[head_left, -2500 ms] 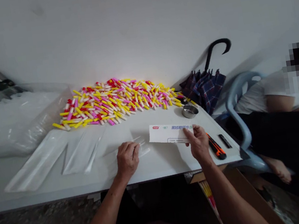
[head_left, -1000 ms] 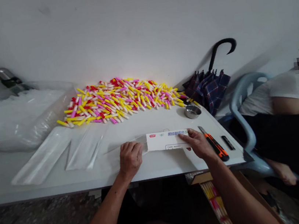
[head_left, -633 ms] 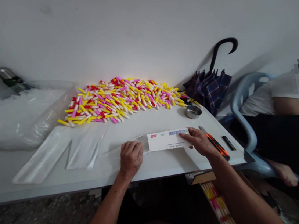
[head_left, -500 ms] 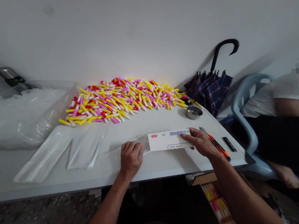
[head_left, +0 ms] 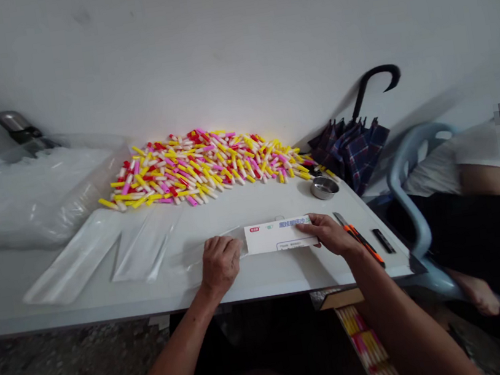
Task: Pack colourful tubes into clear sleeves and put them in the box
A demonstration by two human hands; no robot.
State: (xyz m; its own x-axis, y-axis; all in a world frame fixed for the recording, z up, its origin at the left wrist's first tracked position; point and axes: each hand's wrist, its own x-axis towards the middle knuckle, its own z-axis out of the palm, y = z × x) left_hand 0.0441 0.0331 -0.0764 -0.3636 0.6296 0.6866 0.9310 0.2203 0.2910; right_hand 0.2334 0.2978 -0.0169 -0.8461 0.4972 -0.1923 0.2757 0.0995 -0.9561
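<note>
1. The card [head_left: 280, 235] lies flat on the table [head_left: 267, 278], near the front edge and between your two hands. It is a long white strip of thin, stiff paper with a red mark and blue print. Its left end touches the bag [head_left: 189, 256].
2. Your right hand [head_left: 328, 233] grasps the right end of the card, with the fingers on top. Your left hand [head_left: 219, 262] rests on the bag with the fingers curled. I cannot tell if it pinches the film or only presses on it.
3. The bag is clear, thin and glossy, and it is hard to see against the white table. Such film is soft and slippery, I think.
4. If the card is pushed against the film, a corner may catch and wrinkle it, or the card may bend. If your left hand loosens, the bag may slide away.
5. The knife [head_left: 359, 245] lies just beside your right wrist, close to the table edge. It is orange and black, and I cannot see whether the blade is out. Your wrist could knock it off the table.
6. A small steel bowl [head_left: 324, 187] stands behind the knife.
7. Further back lies a heap of tubes [head_left: 200, 166] in yellow, pink, red and white. They are round and smooth, so a bump to the table may make them roll.
8. At your left, more flat sleeves [head_left: 82, 254] lie on the table.
</note>
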